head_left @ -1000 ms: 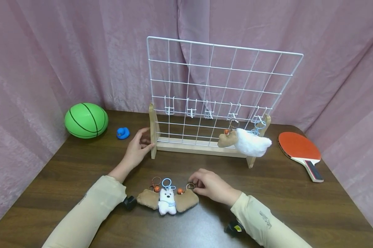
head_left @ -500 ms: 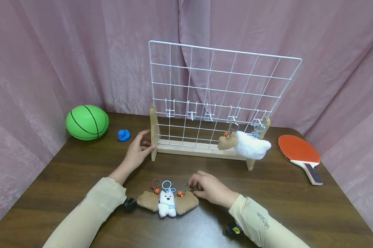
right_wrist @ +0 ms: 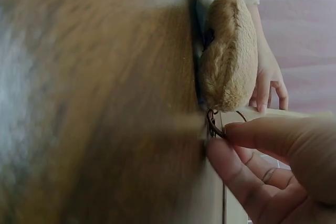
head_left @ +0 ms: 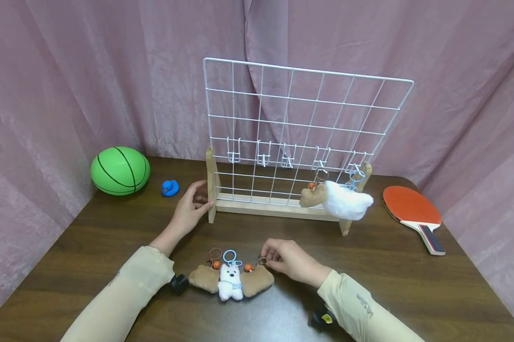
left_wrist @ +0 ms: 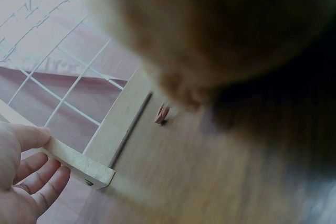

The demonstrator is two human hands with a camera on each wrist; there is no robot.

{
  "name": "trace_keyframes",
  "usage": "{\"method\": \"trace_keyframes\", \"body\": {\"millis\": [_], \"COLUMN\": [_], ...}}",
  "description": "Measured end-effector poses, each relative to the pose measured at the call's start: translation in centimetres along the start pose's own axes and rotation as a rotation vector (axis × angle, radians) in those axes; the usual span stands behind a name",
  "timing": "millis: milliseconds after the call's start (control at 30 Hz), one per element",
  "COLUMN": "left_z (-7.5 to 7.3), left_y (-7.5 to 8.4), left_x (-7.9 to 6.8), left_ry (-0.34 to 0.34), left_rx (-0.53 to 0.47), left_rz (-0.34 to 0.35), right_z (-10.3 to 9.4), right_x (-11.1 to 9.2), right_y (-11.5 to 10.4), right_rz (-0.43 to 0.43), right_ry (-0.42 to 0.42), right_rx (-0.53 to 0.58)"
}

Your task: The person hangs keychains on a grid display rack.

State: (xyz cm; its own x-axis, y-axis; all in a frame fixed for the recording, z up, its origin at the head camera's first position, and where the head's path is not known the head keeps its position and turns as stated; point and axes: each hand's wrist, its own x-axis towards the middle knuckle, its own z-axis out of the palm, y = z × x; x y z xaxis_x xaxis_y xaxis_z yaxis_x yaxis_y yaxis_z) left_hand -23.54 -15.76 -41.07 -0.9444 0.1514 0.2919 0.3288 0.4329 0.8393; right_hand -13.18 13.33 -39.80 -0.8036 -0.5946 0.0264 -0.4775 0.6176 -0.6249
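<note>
My left hand [head_left: 187, 209] holds the left wooden post [head_left: 211, 190] of a white wire grid rack [head_left: 278, 123], its thumb on the front edge and fingers on the outer side. With thumb and index finger, my right hand [head_left: 294, 262] pinches the metal ring [right_wrist: 214, 125] of a brown plush keychain [head_left: 257, 281], which lies on the table. Beside it lie a white bear keychain [head_left: 230, 283] with a blue ring and another brown plush keychain [head_left: 204, 277]. A white plush keychain [head_left: 346, 200] and a brown one [head_left: 312, 196] hang at the rack's right side.
Several white hooks [head_left: 263, 159] line the rack's middle. A green ball [head_left: 120, 171] and a blue rubber duck [head_left: 170, 188] stand at the left. At the right lies a red table tennis paddle [head_left: 412, 205]. Pink curtains [head_left: 163, 71] enclose the dark wooden table [head_left: 111, 228].
My right thumb and fingers have closed on the metal ring, while the brown plush stays in place. My left hand keeps its hold on the post. The head view has tipped slightly.
</note>
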Motion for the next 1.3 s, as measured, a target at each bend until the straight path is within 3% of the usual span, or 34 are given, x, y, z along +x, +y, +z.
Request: {"method": "trace_keyframes", "body": {"millis": [300, 833, 1300], "left_z": [0.0, 0.1, 0.1], "left_y": [0.2, 0.3, 0.2], "left_x": [0.0, 0.1, -0.1], "left_ry": [0.004, 0.008, -0.002], "left_rx": [-0.014, -0.023, -0.024], "left_rz": [0.014, 0.012, -0.009], "right_z": [-0.3, -0.8, -1.4], "right_x": [-0.4, -0.8, -1.4], "right_y": [0.0, -0.3, -1.2], "right_rz": [0.019, 0.002, -0.027], "right_ry": [0.009, 0.093, 0.164], "right_rx": [0.187, 0.217, 0.319]}}
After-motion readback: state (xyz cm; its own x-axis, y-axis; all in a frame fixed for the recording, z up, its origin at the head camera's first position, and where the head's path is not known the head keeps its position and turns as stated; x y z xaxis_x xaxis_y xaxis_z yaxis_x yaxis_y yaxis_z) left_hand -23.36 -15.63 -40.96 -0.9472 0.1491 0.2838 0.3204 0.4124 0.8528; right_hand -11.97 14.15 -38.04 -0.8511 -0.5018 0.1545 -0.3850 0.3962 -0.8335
